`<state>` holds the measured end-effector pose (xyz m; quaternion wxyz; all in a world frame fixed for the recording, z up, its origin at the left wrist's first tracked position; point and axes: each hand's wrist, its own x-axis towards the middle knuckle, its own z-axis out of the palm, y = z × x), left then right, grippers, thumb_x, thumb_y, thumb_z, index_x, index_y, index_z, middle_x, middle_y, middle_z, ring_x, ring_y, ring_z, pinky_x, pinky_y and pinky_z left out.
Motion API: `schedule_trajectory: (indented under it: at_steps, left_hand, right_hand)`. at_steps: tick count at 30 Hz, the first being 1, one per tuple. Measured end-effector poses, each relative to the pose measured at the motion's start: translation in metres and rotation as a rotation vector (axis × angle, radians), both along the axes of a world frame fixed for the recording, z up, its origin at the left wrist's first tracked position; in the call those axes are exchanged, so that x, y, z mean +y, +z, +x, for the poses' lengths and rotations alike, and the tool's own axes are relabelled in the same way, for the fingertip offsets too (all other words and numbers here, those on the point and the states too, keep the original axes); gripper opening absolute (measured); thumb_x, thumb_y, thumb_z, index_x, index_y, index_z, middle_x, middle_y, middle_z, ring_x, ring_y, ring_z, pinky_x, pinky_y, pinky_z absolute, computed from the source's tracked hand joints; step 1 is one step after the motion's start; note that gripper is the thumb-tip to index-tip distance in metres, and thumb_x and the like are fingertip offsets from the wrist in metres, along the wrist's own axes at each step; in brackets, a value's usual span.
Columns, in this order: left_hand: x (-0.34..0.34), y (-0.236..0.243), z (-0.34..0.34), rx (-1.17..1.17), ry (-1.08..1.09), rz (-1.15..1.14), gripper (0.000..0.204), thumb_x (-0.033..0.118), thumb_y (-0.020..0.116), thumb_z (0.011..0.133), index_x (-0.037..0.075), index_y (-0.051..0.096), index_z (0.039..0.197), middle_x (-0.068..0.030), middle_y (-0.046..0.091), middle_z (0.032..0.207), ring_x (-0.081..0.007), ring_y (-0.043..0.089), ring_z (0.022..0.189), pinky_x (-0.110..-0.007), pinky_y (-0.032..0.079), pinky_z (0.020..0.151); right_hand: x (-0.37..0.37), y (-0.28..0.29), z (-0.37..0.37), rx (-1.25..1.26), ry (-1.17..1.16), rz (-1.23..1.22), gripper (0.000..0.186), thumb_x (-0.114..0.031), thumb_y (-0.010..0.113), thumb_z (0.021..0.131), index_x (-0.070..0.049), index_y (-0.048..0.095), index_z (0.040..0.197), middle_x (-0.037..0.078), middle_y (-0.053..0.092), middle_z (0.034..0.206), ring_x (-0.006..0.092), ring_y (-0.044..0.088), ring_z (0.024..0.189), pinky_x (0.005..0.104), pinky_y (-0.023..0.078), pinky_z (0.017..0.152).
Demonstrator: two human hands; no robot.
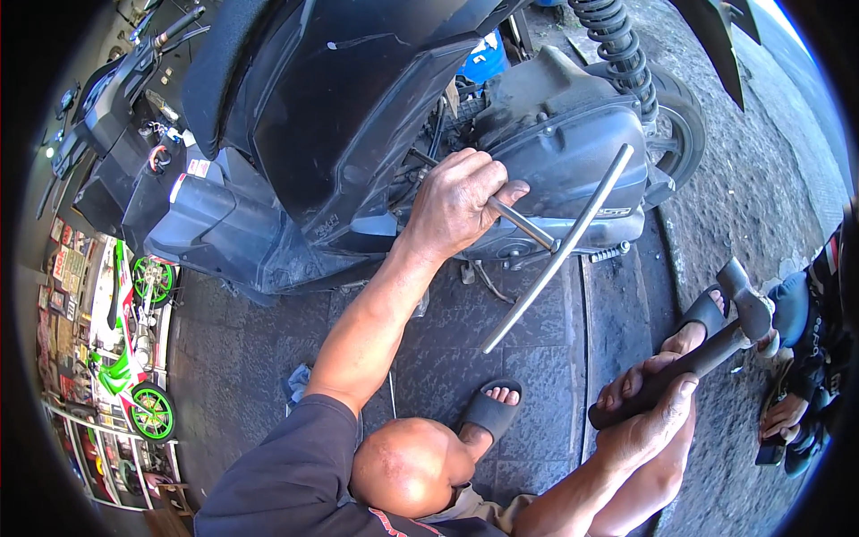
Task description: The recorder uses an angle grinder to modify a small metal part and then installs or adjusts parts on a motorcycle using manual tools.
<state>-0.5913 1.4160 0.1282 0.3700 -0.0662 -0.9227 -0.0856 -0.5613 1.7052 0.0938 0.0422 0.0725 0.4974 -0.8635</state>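
My left hand (455, 201) is closed around the shaft of a T-handle wrench (564, 246). The wrench's long silver crossbar sticks out toward me, while its far end goes in among the engine parts of a dark scooter (344, 116); what it meets there is hidden. The scooter's grey engine side cover (564, 157) lies just behind the crossbar. Low on the right, my right hand (649, 407) grips a hammer (693, 371) by its dark handle. The hammer's metal head points up and away, apart from both the wrench and the scooter.
Another person's hand (787, 416) holds a dark flat object at the right edge. A coil shock absorber (613, 45) and rear wheel (684, 134) stand at the back right. A green-wheeled motorcycle (134, 358) and another scooter (98, 116) are at left. Dark tiles (429, 367) cover the floor.
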Motion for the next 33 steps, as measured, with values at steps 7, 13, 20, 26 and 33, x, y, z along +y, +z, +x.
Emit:
schedule_trajectory:
  at_steps: [7,13,20,26,33]
  left_hand:
    - [0.000,-0.001,0.002,0.002,0.000,0.029,0.040,0.034,0.073,0.085,0.004,0.052,0.070,-0.0098,0.050,0.065,-0.0298,0.054,0.064,-0.041,0.046,0.059]
    - [0.003,0.000,0.000,-0.051,0.031,0.001,0.042,0.039,0.071,0.086,0.005,0.052,0.070,-0.0094,0.053,0.064,-0.0296,0.057,0.065,-0.041,0.048,0.059]
    - [0.002,0.004,-0.001,-0.167,0.006,-0.053,0.040,0.033,0.071,0.087,0.003,0.053,0.069,-0.0107,0.054,0.065,-0.0300,0.058,0.064,-0.041,0.046,0.056]
    - [0.005,0.005,-0.002,-0.222,0.000,-0.057,0.038,0.033,0.072,0.086,0.004,0.054,0.069,-0.0093,0.056,0.067,-0.0296,0.060,0.065,-0.040,0.048,0.058]
    - [0.045,0.005,-0.010,-0.242,-0.232,-0.306,0.034,0.037,0.069,0.084,0.010,0.055,0.071,-0.0051,0.055,0.066,-0.0242,0.061,0.065,-0.037,0.050,0.059]
  right_hand:
    - [0.001,-0.003,0.001,0.008,0.015,0.003,0.057,-0.060,0.053,0.093,-0.003,0.049,0.097,0.006,0.046,0.062,0.0141,0.045,0.042,0.0260,0.038,0.037]
    - [0.002,-0.006,0.001,-0.018,0.020,-0.018,0.056,-0.059,0.054,0.094,-0.003,0.049,0.096,0.006,0.046,0.062,0.0145,0.045,0.042,0.0265,0.038,0.037]
    - [-0.005,-0.005,0.001,-0.028,0.021,-0.009,0.055,-0.058,0.054,0.093,-0.003,0.048,0.096,0.005,0.045,0.062,0.0147,0.044,0.042,0.0272,0.038,0.038]
    - [-0.001,-0.007,0.000,-0.041,0.036,-0.026,0.055,-0.058,0.053,0.093,-0.004,0.048,0.097,0.005,0.046,0.063,0.0146,0.044,0.042,0.0269,0.038,0.038]
    - [0.019,-0.014,-0.011,-0.106,-0.027,-0.012,0.054,-0.060,0.050,0.095,-0.005,0.050,0.099,0.003,0.044,0.064,0.0136,0.042,0.045,0.0255,0.036,0.040]
